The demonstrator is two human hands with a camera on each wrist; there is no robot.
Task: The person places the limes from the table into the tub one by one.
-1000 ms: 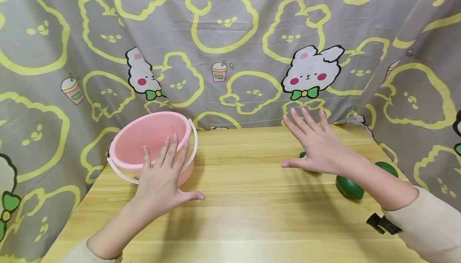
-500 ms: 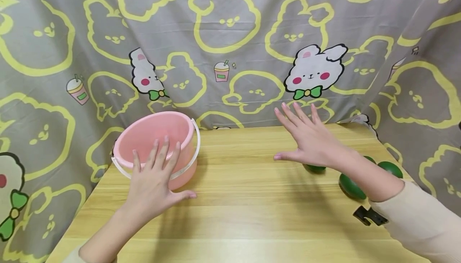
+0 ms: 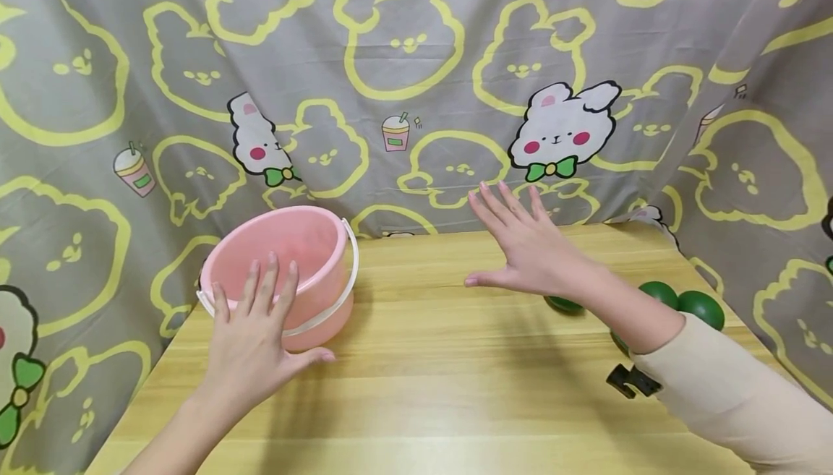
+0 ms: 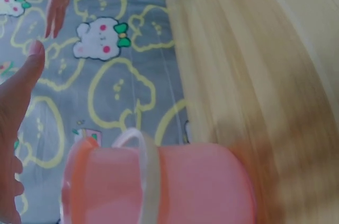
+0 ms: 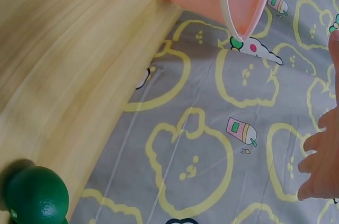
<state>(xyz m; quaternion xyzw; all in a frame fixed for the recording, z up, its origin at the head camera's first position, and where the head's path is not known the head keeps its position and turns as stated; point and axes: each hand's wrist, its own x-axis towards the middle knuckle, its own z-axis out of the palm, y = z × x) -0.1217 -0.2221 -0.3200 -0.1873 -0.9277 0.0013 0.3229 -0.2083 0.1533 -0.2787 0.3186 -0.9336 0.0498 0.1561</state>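
Note:
My left hand (image 3: pixel 250 348) is raised with fingers spread, overlapping the front of a pink bucket (image 3: pixel 325 316) in the head view; nothing is in it. The bucket stands at the table's left, its white handle (image 4: pixel 150 181) hanging down along its side. On the other side my right hand (image 3: pixel 527 251) hovers over the table, fingers straight and apart, holding nothing. Beneath and beyond that forearm lie several smooth dark green fruit-like objects, among them one green object (image 3: pixel 701 310) at the right and another green object (image 5: pixel 37 195) in the right wrist view. The right forearm partly hides them.
The table (image 3: pixel 416 388) has a light wood-grain top. A grey curtain (image 3: pixel 416 63) with yellow outlines and white rabbits closes off the back and both sides. A black clip (image 3: pixel 633 381) shows at the right sleeve (image 3: pixel 703 374).
Both hands have drifted left, the right one also slightly upward, with fingers still spread. More of the green objects shows past the right forearm. The bucket stays in place.

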